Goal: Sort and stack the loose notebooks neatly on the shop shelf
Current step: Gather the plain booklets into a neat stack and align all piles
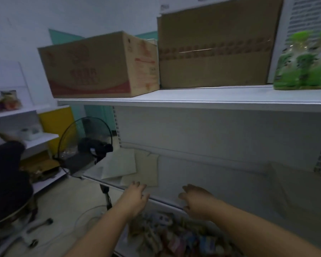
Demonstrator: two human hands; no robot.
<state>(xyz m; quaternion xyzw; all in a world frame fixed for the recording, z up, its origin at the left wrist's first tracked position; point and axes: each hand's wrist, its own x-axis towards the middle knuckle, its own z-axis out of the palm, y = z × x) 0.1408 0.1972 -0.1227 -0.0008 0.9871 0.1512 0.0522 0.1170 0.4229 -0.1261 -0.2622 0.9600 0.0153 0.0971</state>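
Observation:
Several pale, flat notebooks lie loosely overlapped at the left end of the white middle shelf. A larger pale flat item lies at the shelf's right end; the picture is too dim to tell what it is. My left hand reaches over the shelf's front edge just below the notebooks, fingers relaxed and holding nothing. My right hand hovers at the front edge to the right of it, fingers loosely bent and empty. Both hands are apart from the notebooks.
Two cardboard boxes and a green bottle pack stand on the upper shelf. A standing fan is left of the shelf. Mixed small packets fill the lower shelf. A person in dark clothing is at far left.

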